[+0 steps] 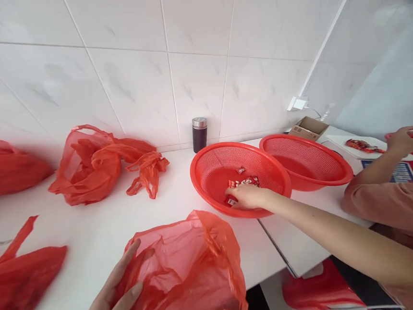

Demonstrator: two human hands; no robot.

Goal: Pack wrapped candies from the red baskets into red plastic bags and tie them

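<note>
Little shiny packets [251, 182] lying just beside and under fingertips of right hand [247, 197], down in red basket [208, 174]. Fingers bending in among them; from where I'm standing, can't tell if pinching any. Picking-up step going on, looks like. Next move seems to be calling for closing fingers snugly round some. Left hand [108, 298] gripping floppy red bag [195, 276], mouth gaping near right fingers. Second basket [300, 154] sitting beyond right wrist; dark bottle [200, 137] standing past fingertips.
</note>
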